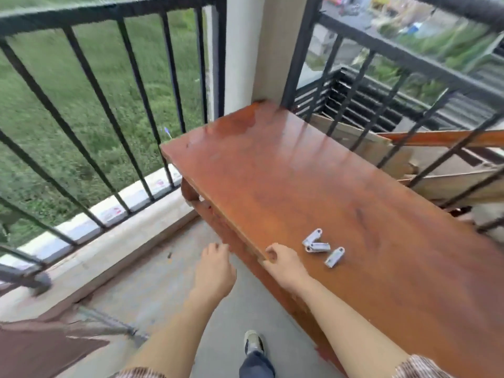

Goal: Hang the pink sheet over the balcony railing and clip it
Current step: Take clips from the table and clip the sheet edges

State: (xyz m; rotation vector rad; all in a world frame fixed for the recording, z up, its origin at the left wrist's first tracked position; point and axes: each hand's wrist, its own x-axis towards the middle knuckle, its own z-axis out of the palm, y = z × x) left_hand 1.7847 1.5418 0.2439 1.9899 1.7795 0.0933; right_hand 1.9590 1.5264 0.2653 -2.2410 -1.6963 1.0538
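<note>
Three pale grey clips (319, 246) lie close together on the reddish wooden table (272, 173), near its front edge. My right hand (283, 264) rests on that edge just left of the clips, fingers curled, holding nothing. My left hand (215, 270) hangs over the floor beside the table's edge, its fingers also curled in and empty. The black balcony railing (109, 12) runs along the left and continues behind the table. A dull reddish-brown cloth (41, 347) shows at the lower left; I cannot tell whether it is the pink sheet.
A pale pillar (245, 50) stands at the corner between the two railing sections. Cardboard and boards (441, 184) are stacked behind the table on the right. A grey metal bar (27, 276) sits low at the left. My shoe (253, 342) is on the concrete floor.
</note>
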